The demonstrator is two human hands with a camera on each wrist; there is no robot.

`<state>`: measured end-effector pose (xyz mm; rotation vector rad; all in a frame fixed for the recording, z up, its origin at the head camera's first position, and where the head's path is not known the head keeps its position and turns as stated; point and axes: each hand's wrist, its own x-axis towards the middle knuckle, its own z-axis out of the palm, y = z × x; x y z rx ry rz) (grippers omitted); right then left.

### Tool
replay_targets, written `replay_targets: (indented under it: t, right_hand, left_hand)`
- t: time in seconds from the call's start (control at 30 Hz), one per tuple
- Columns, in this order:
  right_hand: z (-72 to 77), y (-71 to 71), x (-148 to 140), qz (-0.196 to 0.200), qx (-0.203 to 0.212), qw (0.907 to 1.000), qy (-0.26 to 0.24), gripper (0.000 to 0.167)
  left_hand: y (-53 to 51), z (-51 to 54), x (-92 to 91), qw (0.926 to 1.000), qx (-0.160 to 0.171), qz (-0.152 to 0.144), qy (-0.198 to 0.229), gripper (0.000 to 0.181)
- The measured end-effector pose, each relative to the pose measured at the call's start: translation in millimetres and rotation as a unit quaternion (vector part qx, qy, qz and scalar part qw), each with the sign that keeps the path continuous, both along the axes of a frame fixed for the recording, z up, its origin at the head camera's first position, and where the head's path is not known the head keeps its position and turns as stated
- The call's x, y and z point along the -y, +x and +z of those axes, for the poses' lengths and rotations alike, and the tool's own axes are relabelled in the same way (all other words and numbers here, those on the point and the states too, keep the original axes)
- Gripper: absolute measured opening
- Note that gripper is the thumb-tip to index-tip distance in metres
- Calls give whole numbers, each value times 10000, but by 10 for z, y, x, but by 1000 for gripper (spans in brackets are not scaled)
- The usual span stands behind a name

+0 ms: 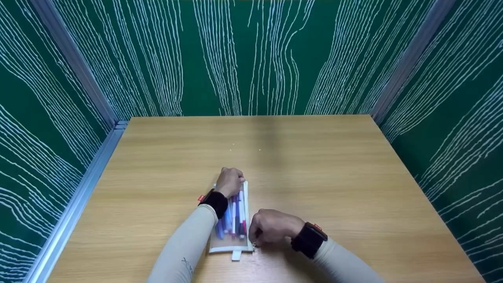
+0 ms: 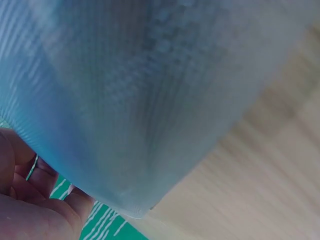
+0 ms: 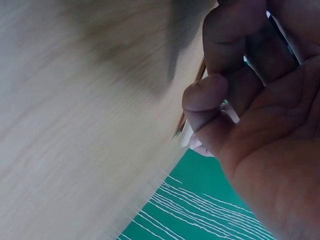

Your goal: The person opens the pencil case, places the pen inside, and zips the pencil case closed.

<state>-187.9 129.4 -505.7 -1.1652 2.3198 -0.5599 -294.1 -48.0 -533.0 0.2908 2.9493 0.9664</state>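
A see-through zip pencil pouch (image 1: 230,249) with white edging lies on the table, several pens (image 1: 234,220) showing through its front. At its far end my left hand (image 1: 231,181) grips the edge. In the left wrist view the pouch's clear mesh-like sheet (image 2: 135,100) fills most of the picture, next to the left fingers (image 2: 44,177). Beside the near right corner, my right hand (image 1: 275,227) has its fingers curled and pinches the small zipper pull (image 1: 254,244). From the right wrist, the curled fingers (image 3: 207,95) hide most of what they hold.
The wooden table (image 1: 334,173) extends around the pouch on all sides. A few tiny white specks (image 1: 259,149) lie farther back. Green panels (image 1: 275,59) with white wavy lines stand behind and at both sides, framed by metal posts (image 1: 78,63).
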Motion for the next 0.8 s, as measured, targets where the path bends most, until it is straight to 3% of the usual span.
replay_targets:
  t: [0.43,0.63,0.8]
  right_hand:
    - [-13,0,-52,-137,183,9997,20,12]
    - [-3,-39,-93,-347,-18,9994,-62,14]
    - [-49,-98,-152,-651,-318,9963,-473,11]
  left_hand:
    - [4,19,13,9999,81,-29,92,15]
    - [17,26,14,9997,140,-75,168,13]
    - [26,13,23,9997,-26,-169,185,12]
